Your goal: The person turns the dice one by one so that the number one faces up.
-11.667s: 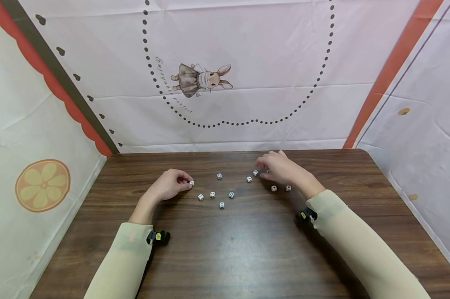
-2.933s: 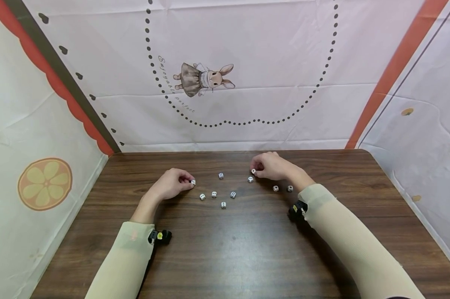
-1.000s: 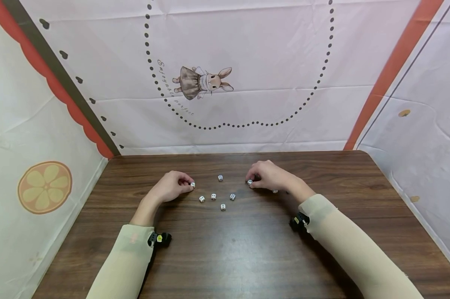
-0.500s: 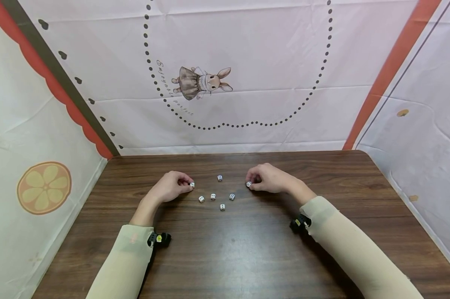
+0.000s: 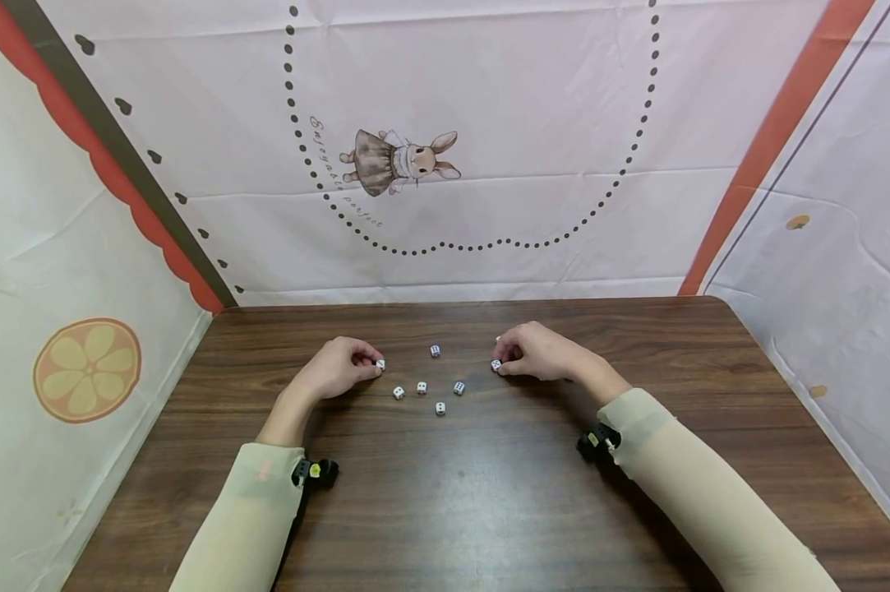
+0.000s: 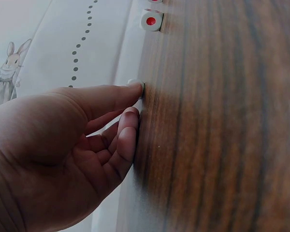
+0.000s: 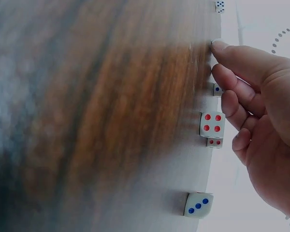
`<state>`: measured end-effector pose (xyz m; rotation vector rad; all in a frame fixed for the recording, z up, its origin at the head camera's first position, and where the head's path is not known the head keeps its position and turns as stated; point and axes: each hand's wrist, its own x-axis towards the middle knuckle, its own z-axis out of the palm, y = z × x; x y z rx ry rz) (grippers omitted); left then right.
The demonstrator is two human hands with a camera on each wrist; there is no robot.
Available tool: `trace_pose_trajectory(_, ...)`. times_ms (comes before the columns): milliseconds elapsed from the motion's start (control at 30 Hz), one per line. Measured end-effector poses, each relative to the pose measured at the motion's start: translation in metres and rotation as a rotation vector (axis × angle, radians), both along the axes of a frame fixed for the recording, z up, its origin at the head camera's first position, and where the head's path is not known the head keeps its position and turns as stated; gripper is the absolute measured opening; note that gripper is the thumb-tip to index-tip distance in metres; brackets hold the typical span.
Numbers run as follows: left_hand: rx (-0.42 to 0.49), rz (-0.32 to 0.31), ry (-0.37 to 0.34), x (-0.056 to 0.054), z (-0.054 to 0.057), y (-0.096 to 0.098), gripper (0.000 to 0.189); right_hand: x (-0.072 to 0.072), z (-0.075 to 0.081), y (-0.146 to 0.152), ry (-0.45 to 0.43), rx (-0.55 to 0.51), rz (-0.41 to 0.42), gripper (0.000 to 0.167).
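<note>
The right grip (image 7: 275,113) was at the counter (image 7: 111,96), thumb extended, fingers curled. A four-red-pip die (image 7: 212,123) partly hid a two-red-pip die (image 7: 214,143). A three-blue-pip die (image 7: 198,206) lay lowest in view. Fingers partly obscured a blue-pipped die (image 7: 216,90); another blue-pipped die (image 7: 220,6) appeared above the thumb.

The left arm (image 5: 233,522) and the right arm (image 5: 711,493) reach forward, both slanting inward. The left hand (image 5: 337,366) turns inward at the wrist (image 5: 285,415), its thumb (image 6: 106,100) and fingers (image 6: 124,147) in a pinch. The right hand (image 5: 539,352) pinches also, its thumb extended, the lower fingers loosely bent.
</note>
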<state>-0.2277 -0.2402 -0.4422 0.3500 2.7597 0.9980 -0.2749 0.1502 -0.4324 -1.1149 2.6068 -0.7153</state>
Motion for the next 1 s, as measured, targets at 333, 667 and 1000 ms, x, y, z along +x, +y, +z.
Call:
trace_pose_trajectory(333, -0.002, -0.006, -0.006, 0.0013, -0.0009, 0.0019, 0.010, 0.0011, -0.0003, 0.0007, -0.019, -0.003, -0.001, 0.007)
trace_pose_trajectory(667, 0.004, -0.012, -0.001, 0.0001, -0.0036, 0.0027, 0.011, 0.0024, -0.0013, 0.0006, -0.007, 0.001, 0.007, 0.012)
trace_pose_trajectory(1000, 0.009, -0.018, 0.008, -0.0028, 0.0005, -0.0007, 0.010, 0.0014, 0.0020, -0.0018, 0.067, 0.016, 0.012, 0.015)
